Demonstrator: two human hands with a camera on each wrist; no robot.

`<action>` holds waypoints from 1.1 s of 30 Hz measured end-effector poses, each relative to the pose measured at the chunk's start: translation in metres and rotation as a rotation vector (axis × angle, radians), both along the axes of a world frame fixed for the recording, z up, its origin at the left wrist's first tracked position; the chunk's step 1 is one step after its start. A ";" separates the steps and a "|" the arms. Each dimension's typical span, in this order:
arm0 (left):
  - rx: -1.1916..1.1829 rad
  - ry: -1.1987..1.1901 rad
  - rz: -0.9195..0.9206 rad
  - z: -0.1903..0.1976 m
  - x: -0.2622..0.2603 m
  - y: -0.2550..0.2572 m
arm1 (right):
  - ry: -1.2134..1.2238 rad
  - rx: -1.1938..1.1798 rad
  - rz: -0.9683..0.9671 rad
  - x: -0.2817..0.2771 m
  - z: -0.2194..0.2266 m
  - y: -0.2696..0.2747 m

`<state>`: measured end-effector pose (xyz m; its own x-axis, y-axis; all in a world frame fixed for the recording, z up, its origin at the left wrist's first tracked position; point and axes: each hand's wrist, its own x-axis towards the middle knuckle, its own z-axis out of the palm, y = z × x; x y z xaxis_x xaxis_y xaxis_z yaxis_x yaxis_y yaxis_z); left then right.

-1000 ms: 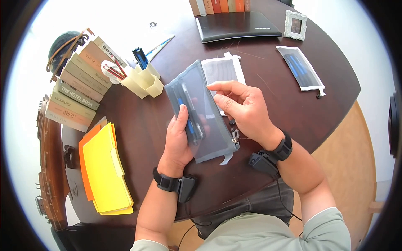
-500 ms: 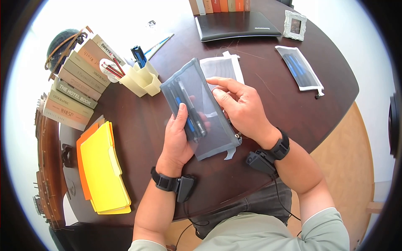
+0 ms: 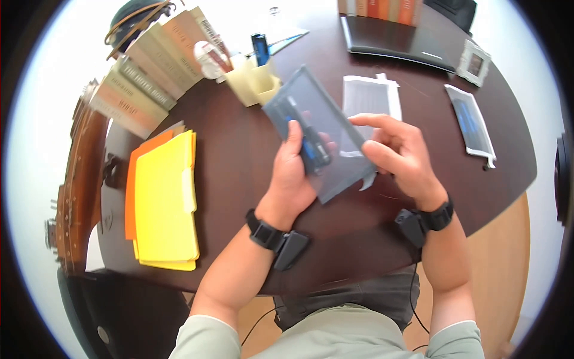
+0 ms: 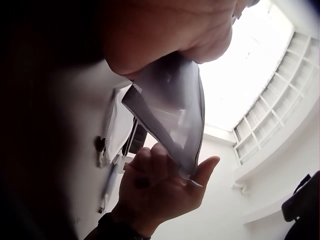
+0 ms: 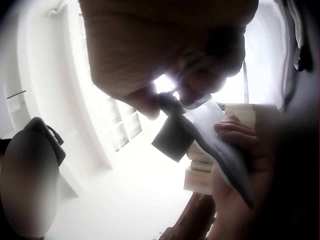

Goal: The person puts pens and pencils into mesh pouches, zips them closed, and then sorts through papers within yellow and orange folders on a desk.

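Note:
My left hand grips a grey see-through mesh pencil pouch, with the thumb on its front and fingers behind. Blue and dark pens show inside, blurred, under the thumb. The pouch hangs tilted over the table. At its dark zipped edge, my right hand pinches with thumb and fingers, the index finger reaching along the edge. In the right wrist view the pouch runs from those fingertips to my left hand. The left wrist view shows its corner before my right palm.
A white mesh pouch lies just beyond, another with blue pens at right. A cream pen holder and books stand at left, near yellow folders. A laptop and picture frame are at the back.
The head view has turned, so the table's things appear farther right and higher. My right hand has slid along the pouch's edge toward its lower corner; the left hand keeps its hold.

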<state>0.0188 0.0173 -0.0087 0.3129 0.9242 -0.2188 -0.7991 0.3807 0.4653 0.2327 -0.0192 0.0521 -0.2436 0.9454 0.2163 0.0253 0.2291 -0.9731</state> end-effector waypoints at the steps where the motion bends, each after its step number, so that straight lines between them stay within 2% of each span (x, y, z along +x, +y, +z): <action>1: 0.008 0.002 0.008 0.003 0.001 -0.001 | 0.029 0.034 0.018 0.001 -0.001 0.001; 7: 0.055 0.139 -0.008 0.013 0.002 -0.006 | 0.057 0.125 0.050 0.006 -0.007 0.004; 13: 0.078 0.168 -0.029 0.002 -0.001 0.000 | 0.030 0.130 -0.038 0.005 -0.007 0.001; 18: 0.035 0.066 -0.075 0.010 -0.001 -0.006 | 0.099 0.121 -0.141 -0.001 -0.009 0.003; 21: 0.059 -0.034 -0.098 0.010 0.001 -0.008 | 0.259 0.026 -0.209 -0.002 -0.008 0.005; 24: 0.120 -0.064 -0.167 0.011 -0.002 -0.013 | 0.254 0.055 -0.287 -0.003 -0.014 0.010; 30: 0.057 -0.129 -0.285 0.009 0.000 -0.022 | 0.261 0.063 -0.446 -0.006 -0.012 0.011; 33: 0.012 -0.101 -0.288 0.012 0.004 -0.028 | 0.184 0.111 -0.487 -0.008 -0.014 0.012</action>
